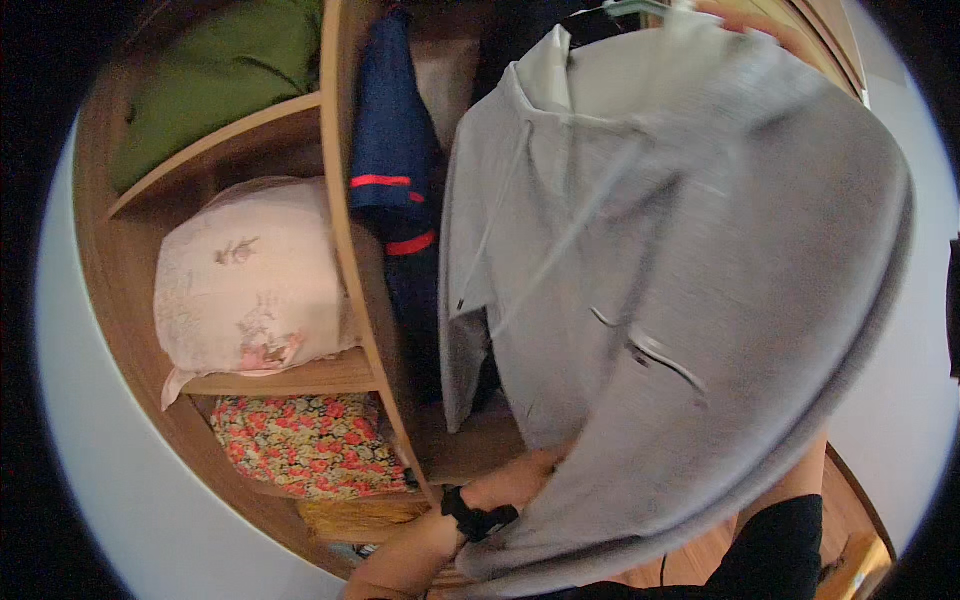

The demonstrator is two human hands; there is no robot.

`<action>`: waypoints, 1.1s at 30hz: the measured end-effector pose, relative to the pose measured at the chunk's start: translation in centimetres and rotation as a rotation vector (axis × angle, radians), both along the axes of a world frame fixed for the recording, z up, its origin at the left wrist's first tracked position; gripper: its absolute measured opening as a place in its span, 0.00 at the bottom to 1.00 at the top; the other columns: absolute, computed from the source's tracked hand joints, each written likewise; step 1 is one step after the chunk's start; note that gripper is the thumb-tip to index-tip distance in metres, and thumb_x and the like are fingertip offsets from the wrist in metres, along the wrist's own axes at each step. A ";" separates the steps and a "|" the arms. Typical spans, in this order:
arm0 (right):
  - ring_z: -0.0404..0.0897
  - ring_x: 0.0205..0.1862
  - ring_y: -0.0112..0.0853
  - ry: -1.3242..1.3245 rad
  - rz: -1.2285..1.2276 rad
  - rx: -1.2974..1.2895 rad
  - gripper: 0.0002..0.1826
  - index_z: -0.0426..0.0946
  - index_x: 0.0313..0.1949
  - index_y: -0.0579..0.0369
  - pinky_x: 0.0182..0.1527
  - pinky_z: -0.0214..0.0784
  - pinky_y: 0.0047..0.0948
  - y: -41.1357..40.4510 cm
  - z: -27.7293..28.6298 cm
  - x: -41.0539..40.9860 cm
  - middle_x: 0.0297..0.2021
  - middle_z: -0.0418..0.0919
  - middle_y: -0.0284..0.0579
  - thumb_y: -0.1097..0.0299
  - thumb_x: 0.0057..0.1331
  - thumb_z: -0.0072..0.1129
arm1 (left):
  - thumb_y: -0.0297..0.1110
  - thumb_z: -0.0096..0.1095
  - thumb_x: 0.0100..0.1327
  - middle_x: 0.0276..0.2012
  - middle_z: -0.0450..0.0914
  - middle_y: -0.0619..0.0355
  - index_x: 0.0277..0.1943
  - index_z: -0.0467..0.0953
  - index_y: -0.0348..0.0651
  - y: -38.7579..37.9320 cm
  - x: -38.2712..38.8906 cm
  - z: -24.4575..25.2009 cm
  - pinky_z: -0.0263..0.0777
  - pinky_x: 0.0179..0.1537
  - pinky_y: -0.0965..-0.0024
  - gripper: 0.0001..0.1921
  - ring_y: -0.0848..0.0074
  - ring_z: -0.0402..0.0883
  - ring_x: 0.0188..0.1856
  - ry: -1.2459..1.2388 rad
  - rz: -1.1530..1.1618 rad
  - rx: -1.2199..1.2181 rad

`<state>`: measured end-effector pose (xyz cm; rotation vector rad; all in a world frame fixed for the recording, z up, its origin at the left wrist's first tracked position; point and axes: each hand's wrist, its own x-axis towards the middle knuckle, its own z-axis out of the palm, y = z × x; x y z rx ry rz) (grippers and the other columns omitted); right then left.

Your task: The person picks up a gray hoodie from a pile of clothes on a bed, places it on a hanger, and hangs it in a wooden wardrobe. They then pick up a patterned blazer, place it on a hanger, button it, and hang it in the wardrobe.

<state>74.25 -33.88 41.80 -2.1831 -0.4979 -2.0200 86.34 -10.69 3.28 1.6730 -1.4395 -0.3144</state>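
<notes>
A grey drawstring sweatshirt (750,247) with a pale lining fills the right half of the view, its near side blurred. Light drawstrings dangle from its neck, and a slanted pocket with a pale edge shows on its front. At the top, a pale green hanger (634,7) sits at the neck opening. My right hand (757,22) grips the sweatshirt at the collar, partly cut off by the frame. Lower down, my left hand (536,472) reaches to the garment's lower part, with a black band (476,514) around the wrist. Cloth hides its fingers.
An open wooden wardrobe stands in front, split by an upright panel (352,262). Its left shelves hold a green cloth item (225,90), a pale pink flower-print bundle (247,277) and a floral folded cloth (307,446). A navy garment with red stripes (394,135) hangs right of the panel.
</notes>
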 end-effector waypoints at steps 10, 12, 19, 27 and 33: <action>0.76 0.44 0.42 0.058 -0.011 0.038 0.10 0.72 0.36 0.58 0.46 0.70 0.37 -1.2 -7.4 -13.6 0.45 0.73 0.55 0.75 0.53 0.57 | 0.27 0.58 0.59 0.34 0.81 0.51 0.46 0.74 0.33 4.7 0.1 10.5 0.73 0.42 0.69 0.13 0.66 0.80 0.38 0.259 -0.499 -0.933; 0.76 0.44 0.42 0.090 -0.047 0.070 0.10 0.72 0.36 0.57 0.46 0.69 0.37 -1.5 -9.9 -17.9 0.45 0.73 0.55 0.75 0.53 0.57 | 0.26 0.60 0.57 0.42 0.77 0.50 0.50 0.70 0.35 -0.7 0.1 10.4 0.69 0.49 0.68 0.18 0.66 0.76 0.46 0.438 -0.146 -0.940; 0.75 0.44 0.42 0.163 -0.048 0.211 0.10 0.71 0.37 0.57 0.47 0.69 0.38 -1.4 -19.4 -31.2 0.46 0.72 0.55 0.75 0.54 0.57 | 0.35 0.76 0.40 0.63 0.51 0.43 0.66 0.44 0.40 -15.1 0.1 4.5 0.47 0.65 0.59 0.53 0.58 0.51 0.66 -0.065 0.394 -0.490; 0.75 0.44 0.41 0.160 -0.086 0.353 0.10 0.70 0.37 0.57 0.47 0.69 0.39 -2.8 -27.5 -41.9 0.46 0.71 0.55 0.75 0.55 0.57 | 0.30 0.76 0.36 0.60 0.56 0.41 0.64 0.44 0.37 -19.1 1.1 -0.9 0.53 0.62 0.64 0.54 0.58 0.59 0.61 0.330 0.425 -0.488; 0.75 0.44 0.41 0.154 -0.030 0.417 0.10 0.69 0.38 0.57 0.47 0.68 0.40 -4.4 -30.0 -42.8 0.47 0.71 0.55 0.74 0.55 0.57 | 0.34 0.75 0.37 0.48 0.71 0.41 0.56 0.55 0.33 -19.5 2.4 -3.1 0.65 0.52 0.61 0.44 0.57 0.72 0.50 0.327 0.449 -0.436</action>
